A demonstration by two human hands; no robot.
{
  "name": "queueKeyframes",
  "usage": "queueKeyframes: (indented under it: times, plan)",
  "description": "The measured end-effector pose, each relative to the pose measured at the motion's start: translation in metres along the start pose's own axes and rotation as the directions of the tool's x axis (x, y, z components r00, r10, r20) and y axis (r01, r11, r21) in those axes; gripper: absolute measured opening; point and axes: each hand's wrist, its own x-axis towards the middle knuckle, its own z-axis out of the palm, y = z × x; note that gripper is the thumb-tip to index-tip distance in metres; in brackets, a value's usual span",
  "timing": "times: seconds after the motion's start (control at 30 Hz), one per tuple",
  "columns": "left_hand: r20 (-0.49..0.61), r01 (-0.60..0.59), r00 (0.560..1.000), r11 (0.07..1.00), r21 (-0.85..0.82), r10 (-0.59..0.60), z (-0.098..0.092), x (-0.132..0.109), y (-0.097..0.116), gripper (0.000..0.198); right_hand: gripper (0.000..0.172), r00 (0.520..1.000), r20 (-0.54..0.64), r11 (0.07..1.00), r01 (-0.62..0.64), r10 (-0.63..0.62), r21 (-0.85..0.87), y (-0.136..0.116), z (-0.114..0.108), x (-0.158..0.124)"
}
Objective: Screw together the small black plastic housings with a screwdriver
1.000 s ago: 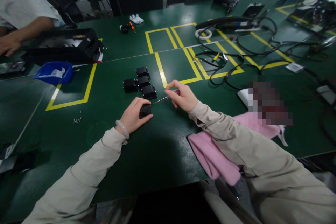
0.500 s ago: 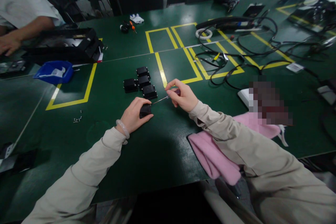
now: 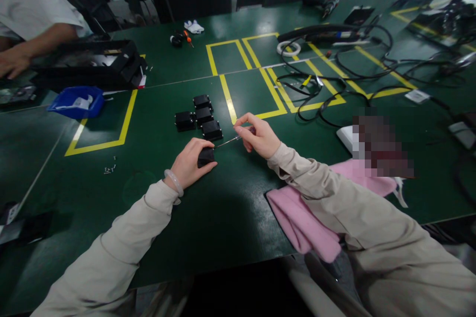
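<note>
My left hand (image 3: 191,161) grips a small black block (image 3: 206,157) between thumb and fingers on the green table. In my right hand (image 3: 258,136) is a screwdriver (image 3: 227,142), its handle mostly hidden by the fingers. The thin metal shaft slants down to the left, and its tip meets the upper right corner of the held block. Just beyond, several similar black blocks (image 3: 204,115) sit grouped together, with small shiny spots at their corners. Left of my left hand lie several loose screws (image 3: 110,168).
A pink cloth (image 3: 303,218) lies under my right forearm. Black cables (image 3: 327,94) tangle at the right. At the left stand a blue bin (image 3: 76,104) and a black housing (image 3: 92,67), beside a co-worker's hand (image 3: 15,62). An orange screwdriver (image 3: 188,37) lies farther back.
</note>
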Motion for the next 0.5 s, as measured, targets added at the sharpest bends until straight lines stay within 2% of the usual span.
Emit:
queueKeyframes:
  times: [0.1,0.23,0.5]
  plan:
    - [0.001,0.004,1.0,1.0,0.006,-0.004,-0.0003,0.0002,0.0004,0.034,0.007,1.0,0.005,1.0,0.007,-0.007,-0.008,0.0002,-0.0004,-0.0003]
    - [0.003,0.002,1.0,1.0,0.004,-0.002,-0.0003,0.0003,0.0004,0.033,0.012,0.999,0.004,0.999,0.034,-0.034,-0.02,0.0004,-0.0011,-0.0001]
    - [0.009,0.007,1.0,1.0,0.005,-0.008,-0.0002,0.0003,-0.0002,0.034,0.009,1.0,0.011,1.0,0.019,-0.019,-0.002,-0.0001,-0.0003,0.0003]
